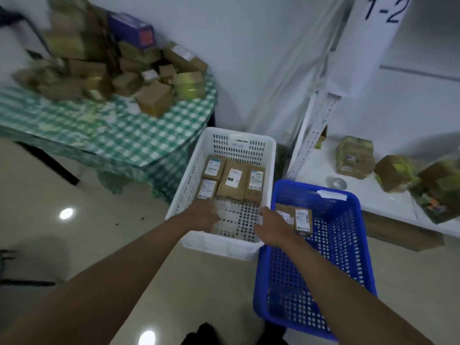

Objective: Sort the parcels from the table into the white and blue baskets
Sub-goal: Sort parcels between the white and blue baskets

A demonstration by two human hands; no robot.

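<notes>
The white basket (270,155) stands on the floor with several brown labelled parcels (232,180) lined up at its far end. My left hand (202,216) reaches down inside it, just in front of the parcels; its fingers are blurred and hidden. The blue basket (358,235) sits to its right and holds two brown parcels (303,220) near the far wall. My right hand (271,227) hovers over the two baskets' adjoining walls and touches the nearer of these parcels; its grip is hidden. More parcels (154,98) are piled on the table with the green checked cloth (104,135).
A white shelf (323,168) at the right carries taped parcels (354,158) and a tape roll (339,183). A white wall stands behind the baskets. Tiled floor lies to the left, under the table's dark legs (47,160).
</notes>
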